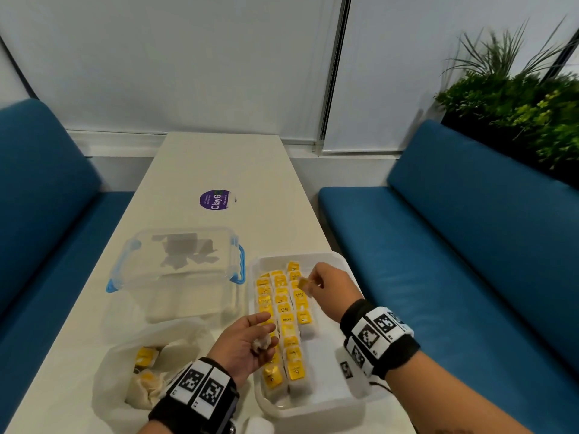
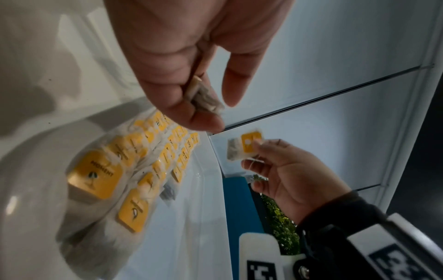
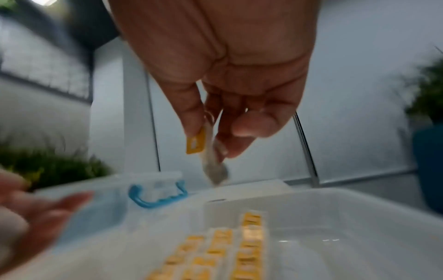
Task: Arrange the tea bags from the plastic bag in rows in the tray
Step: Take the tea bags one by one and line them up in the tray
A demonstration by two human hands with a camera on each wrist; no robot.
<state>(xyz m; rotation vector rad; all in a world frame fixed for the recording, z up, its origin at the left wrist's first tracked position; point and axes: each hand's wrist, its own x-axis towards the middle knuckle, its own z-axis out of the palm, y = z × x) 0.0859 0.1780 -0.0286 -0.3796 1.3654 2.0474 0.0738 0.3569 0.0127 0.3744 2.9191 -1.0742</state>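
Note:
A white tray (image 1: 332,389) on the table holds three rows of yellow-tagged tea bags (image 1: 286,321). My right hand (image 1: 329,285) hovers above the tray's far end and pinches one tea bag (image 1: 304,284) by its yellow tag (image 3: 197,142), the pouch hanging below. My left hand (image 1: 247,343) is over the tray's near left edge, palm up, fingers curled round another tea bag (image 1: 261,342), which shows as a pale pouch (image 2: 203,96) in the left wrist view. The plastic bag (image 1: 147,364) lies at the near left with several tea bags (image 1: 144,355) inside.
A clear storage box (image 1: 178,270) with blue latches (image 1: 239,264) stands left of the tray. A purple round sticker (image 1: 216,199) lies farther up the table. Blue benches (image 1: 454,245) flank the table, and plants (image 1: 520,101) stand at the far right.

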